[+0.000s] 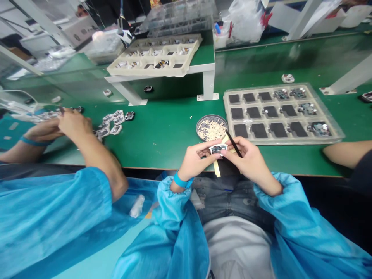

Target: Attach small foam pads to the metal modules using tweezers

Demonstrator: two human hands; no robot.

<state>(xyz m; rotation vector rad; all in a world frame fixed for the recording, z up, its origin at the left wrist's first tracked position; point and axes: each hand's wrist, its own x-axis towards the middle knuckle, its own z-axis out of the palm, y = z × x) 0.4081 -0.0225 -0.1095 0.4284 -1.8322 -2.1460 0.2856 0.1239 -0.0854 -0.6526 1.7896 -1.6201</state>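
Between my two hands, over the bench's front edge, is a small white-shelled device (pixel 218 148) with dark electronics showing inside. My left hand (pixel 197 157) pinches its left end with thumb and fingers. On the other end, my right hand (pixel 247 155) presses with its thumb and also keeps black tweezers (pixel 233 143), which slant up to the left. Strips of yellow tape (pixel 217 169) show around and below the device. Just beyond my hands sits a round dark dish (pixel 197 130) full of small beige pieces.
A clear compartment tray (pixel 334 124) with dark pads and several circuit boards lies at right. Another parts tray (pixel 112 69) rests on a raised green shelf (pixel 203 58). At left, a co-worker's hands (pixel 74 122) work beside several white shells (pixel 116 129). A person's forearm (pixel 345 153) reaches in from the right.
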